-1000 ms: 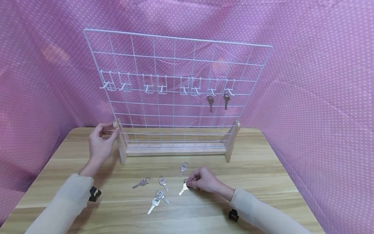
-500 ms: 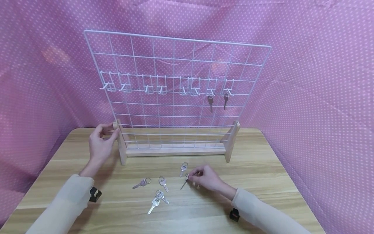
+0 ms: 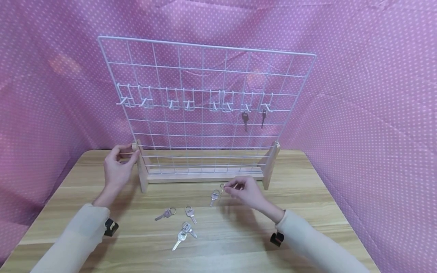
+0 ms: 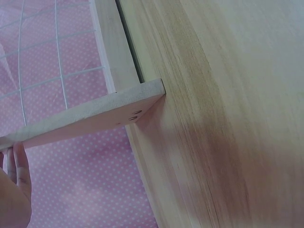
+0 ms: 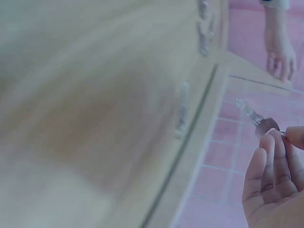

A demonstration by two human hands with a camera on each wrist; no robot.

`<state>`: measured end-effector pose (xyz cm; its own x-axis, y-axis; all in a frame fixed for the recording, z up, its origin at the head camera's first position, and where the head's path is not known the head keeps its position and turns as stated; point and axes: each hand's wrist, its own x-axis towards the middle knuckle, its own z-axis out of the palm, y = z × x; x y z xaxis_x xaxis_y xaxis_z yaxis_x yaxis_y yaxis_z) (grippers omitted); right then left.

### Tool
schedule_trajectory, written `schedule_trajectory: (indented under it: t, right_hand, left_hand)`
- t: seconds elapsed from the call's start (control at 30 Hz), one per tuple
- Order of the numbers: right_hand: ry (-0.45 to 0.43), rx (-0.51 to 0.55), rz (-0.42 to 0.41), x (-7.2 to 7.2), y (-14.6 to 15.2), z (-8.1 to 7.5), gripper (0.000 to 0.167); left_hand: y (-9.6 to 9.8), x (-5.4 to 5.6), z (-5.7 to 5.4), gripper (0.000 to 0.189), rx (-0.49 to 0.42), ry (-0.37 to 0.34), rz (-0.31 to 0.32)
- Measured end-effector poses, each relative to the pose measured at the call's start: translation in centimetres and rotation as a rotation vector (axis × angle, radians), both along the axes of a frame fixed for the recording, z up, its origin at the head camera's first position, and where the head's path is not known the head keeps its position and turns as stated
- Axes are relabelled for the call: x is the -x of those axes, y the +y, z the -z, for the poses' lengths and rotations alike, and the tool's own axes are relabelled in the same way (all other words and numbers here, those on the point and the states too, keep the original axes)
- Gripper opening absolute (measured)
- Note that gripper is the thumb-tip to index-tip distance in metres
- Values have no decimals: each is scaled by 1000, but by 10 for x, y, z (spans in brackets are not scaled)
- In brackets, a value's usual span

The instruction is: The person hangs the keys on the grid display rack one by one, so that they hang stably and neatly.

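Note:
My right hand (image 3: 247, 193) pinches a small metal key with a ring between thumb and fingers, above the table just in front of the rack. In the right wrist view that key (image 5: 266, 126) points away from the fingertips. A loose key (image 3: 214, 195) lies on the wood right beside it. At the rack's left end, my left hand (image 3: 117, 167) holds the top of the wooden upright (image 3: 141, 172) between thumb and fingers. The white wire grid rack (image 3: 205, 46) carries a row of white hooks (image 3: 189, 104); two dark-looking keys (image 3: 245, 117) hang from the rightmost ones.
Several more ringed keys lie on the table (image 3: 307, 197), among them a key (image 3: 167, 213) at the left, another key (image 3: 191, 214) at the middle and an overlapping pair nearer the front. A pink dotted cloth (image 3: 368, 113) surrounds the table behind and at the sides.
The right hand has lifted the key off the table and moved it up and away, toward the rack's base. The left hand stays on the upright.

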<state>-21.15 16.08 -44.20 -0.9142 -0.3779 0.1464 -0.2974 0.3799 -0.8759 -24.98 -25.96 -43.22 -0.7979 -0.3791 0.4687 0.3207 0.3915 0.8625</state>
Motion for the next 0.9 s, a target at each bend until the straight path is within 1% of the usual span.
schedule_trajectory:
  t: [0.1,0.2,0.3,0.47,0.73,0.9]
  right_hand:
    - [20,13,7,2,1,-19,12]
    - [65,37,11,6,1,-37,12]
    - [105,69,11,8,0,-54,13]
    - [136,110,32,10,-2,-82,14]
    - [213,240,54,14,-6,-118,15]
    - [233,327,91,17,-9,-135,16]
  left_hand:
    - [0,0,0,32,2,-11,0]
    - [0,0,-1,32,-1,-17,-1]
    - [0,0,-1,32,-6,-16,-3]
    - [-1,-1,-1,32,-5,-4,1]
    - [0,-3,-2,32,14,0,9]
    - [0,-3,-2,33,22,-3,12]
